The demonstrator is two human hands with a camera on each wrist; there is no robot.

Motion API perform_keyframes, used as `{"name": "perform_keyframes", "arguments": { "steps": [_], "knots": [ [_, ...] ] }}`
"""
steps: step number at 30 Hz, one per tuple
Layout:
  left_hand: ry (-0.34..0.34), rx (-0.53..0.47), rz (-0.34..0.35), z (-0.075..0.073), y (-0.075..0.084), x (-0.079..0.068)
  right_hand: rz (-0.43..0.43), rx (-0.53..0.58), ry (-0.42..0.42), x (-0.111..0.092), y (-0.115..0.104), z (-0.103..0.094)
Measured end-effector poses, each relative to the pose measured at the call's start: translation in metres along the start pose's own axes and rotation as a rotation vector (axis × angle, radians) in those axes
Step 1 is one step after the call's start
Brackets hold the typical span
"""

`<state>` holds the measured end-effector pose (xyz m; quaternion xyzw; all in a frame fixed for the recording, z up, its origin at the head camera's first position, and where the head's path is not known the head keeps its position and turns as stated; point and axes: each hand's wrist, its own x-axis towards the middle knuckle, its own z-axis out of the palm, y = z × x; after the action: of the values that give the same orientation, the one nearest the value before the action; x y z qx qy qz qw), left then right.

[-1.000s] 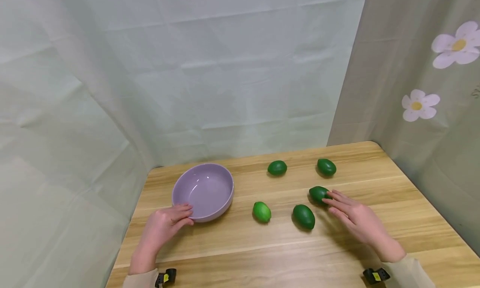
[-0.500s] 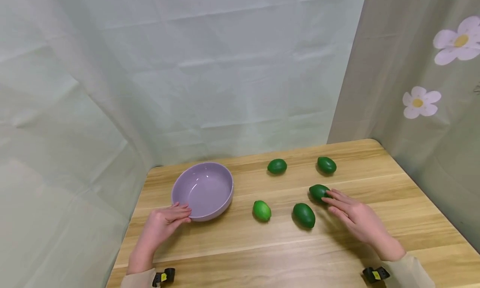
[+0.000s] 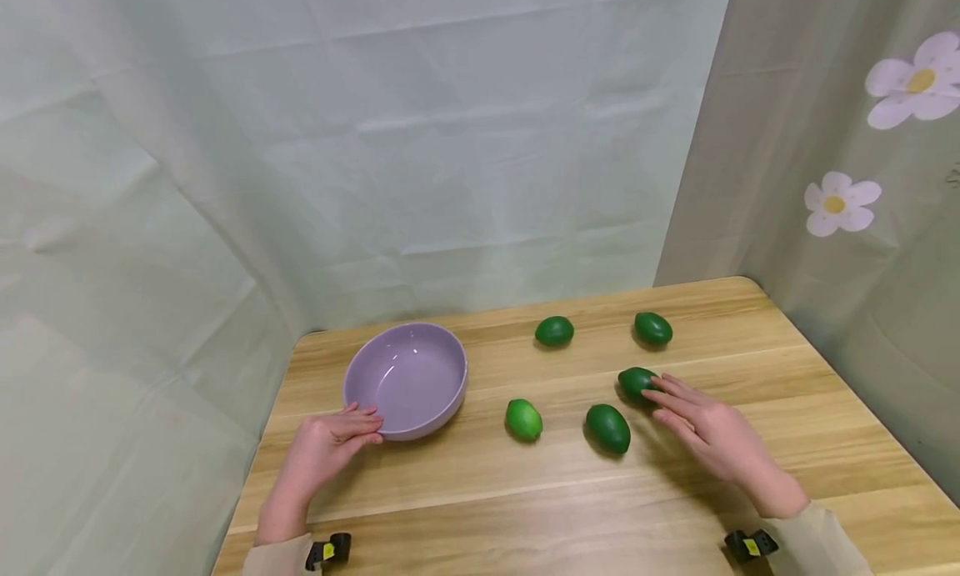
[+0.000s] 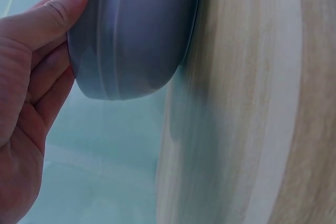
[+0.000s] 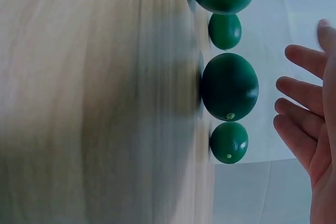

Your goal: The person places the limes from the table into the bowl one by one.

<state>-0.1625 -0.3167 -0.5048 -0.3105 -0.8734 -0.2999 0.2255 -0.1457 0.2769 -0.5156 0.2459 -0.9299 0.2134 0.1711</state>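
purple bowl [image 3: 408, 380] was steadied by left hand [image 3: 327, 448] | five limes unbowled | right hand [image 3: 712, 433] splayed, lower-right lime [image 3: 637, 383] touched

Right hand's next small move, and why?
Probably curl the right hand round the nearest dark lime: its straight fingers reach the fruit without a grip, while the left hand steadies the purple bowl, which holds nothing.

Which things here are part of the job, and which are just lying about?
In hand:
- bowl, touched at its near rim by the left hand
- lime just off the right hand fingertips
- four other limes on the table

Lying about:
- flowered curtain
- pale backdrop
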Motion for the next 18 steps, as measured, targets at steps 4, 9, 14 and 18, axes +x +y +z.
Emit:
{"name": "perform_keyframes", "arguments": {
  "steps": [4, 9, 14, 18],
  "knots": [
    [-0.001, -0.001, -0.003, 0.000, -0.001, -0.001, -0.053, -0.016, 0.034, 0.002, -0.002, 0.000],
    [0.005, -0.013, -0.013, 0.001, -0.001, -0.001, -0.093, -0.026, 0.102, 0.008, -0.005, -0.001],
    [0.008, -0.010, -0.016, 0.002, -0.001, -0.001, -0.020, -0.030, 0.114, 0.012, -0.007, -0.003],
    [0.001, -0.006, -0.019, 0.001, 0.000, -0.001, 0.068, -0.028, 0.064, 0.015, -0.008, -0.003]
  ]
}}
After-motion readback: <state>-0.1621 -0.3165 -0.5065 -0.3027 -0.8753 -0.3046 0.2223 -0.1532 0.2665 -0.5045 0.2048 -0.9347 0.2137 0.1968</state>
